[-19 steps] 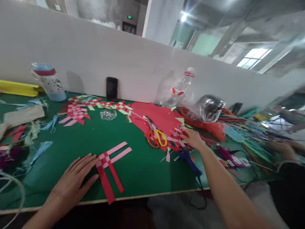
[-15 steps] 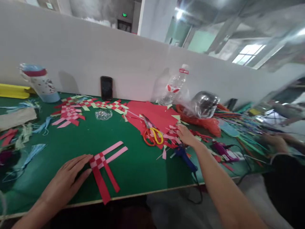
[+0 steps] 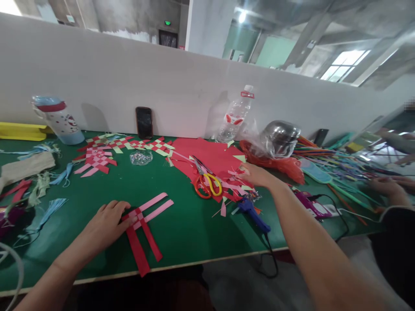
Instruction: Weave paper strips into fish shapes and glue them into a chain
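My left hand (image 3: pixel 110 222) pinches the left corner of a woven piece of pink and red paper strips (image 3: pixel 139 218), with the thumb on top of its checks. The piece lies flat on the green table, loose strip ends pointing up-right and down. My right hand (image 3: pixel 259 176) reaches over a heap of red, pink and pale green paper scraps (image 3: pixel 231 183), its fingers bent together at the edge. What those fingertips hold, if anything, is too small to make out. Close by lie scissors (image 3: pixel 209 183) with red and yellow handles and a blue glue gun (image 3: pixel 254 216).
Several finished-looking checked weaves (image 3: pixel 97 160), a bag of beads (image 3: pixel 141 157) and a phone (image 3: pixel 144 123) are toward the back. A flask (image 3: pixel 60 121), a plastic bottle (image 3: pixel 235 116) and a metal bowl (image 3: pixel 280 136) stand by the partition. At right, another person's hands (image 3: pixel 389 188) are near coloured sticks.
My left thumb has moved from beside the weave onto its checks. My right hand stays over the scraps, its fingers more bent. The view has shifted slightly.
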A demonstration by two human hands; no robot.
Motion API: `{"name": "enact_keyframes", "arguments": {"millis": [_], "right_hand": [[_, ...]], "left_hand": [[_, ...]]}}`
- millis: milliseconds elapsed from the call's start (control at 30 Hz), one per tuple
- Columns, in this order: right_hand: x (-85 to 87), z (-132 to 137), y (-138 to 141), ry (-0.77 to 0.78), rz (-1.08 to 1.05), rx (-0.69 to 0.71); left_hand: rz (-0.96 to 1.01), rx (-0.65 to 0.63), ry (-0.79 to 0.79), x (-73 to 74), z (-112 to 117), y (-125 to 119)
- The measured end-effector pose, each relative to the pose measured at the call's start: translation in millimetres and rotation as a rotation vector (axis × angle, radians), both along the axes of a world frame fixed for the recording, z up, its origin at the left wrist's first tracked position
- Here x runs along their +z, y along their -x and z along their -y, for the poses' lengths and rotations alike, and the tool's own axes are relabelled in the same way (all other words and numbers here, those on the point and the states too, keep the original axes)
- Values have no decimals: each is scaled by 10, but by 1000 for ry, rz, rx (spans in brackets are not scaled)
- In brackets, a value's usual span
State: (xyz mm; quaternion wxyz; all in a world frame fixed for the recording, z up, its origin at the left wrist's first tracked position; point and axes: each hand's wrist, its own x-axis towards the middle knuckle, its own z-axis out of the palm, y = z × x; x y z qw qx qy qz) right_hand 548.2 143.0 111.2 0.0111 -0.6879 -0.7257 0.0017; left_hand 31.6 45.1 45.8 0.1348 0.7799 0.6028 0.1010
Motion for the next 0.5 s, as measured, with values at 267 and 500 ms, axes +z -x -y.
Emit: {"name": "enact_keyframes", "arguments": {"millis": [267, 500], "right_hand": [[231, 274, 363, -168, -28, -102], [149, 641, 1155, -252, -196, 168]], "left_hand": [[36, -2, 55, 95, -10, -39], [110, 98, 127, 215, 36, -119]]}}
